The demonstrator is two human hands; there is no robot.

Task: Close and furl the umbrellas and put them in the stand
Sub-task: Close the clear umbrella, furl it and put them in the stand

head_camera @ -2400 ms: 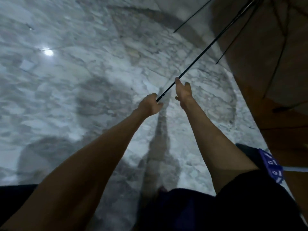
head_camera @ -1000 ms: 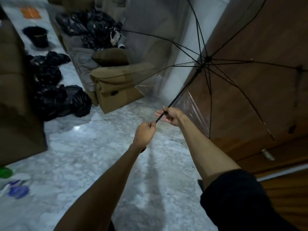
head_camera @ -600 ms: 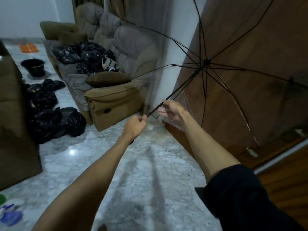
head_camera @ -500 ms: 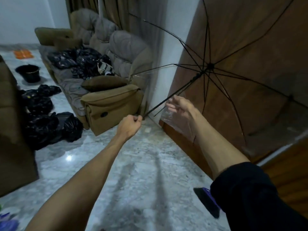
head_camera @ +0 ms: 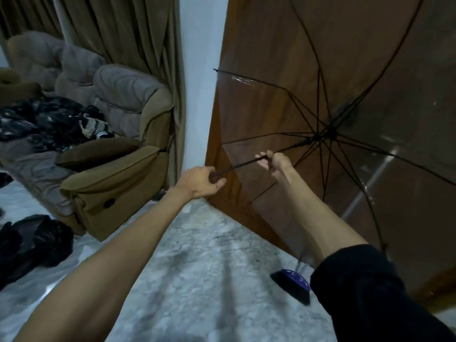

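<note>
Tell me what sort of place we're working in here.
Most likely a home living room: a padded sofa beside floor-length curtains, a marble-patterned floor, and a wooden door behind the open umbrella that the left hand and right hand grip.

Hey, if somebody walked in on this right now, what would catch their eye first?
The open clear plastic umbrella with black ribs fills the right side, in front of the brown wooden door. At centre, the left hand and right hand grip its thin black shaft. Shiny black bags lie heaped on the grey-and-tan sofa at left.
</note>
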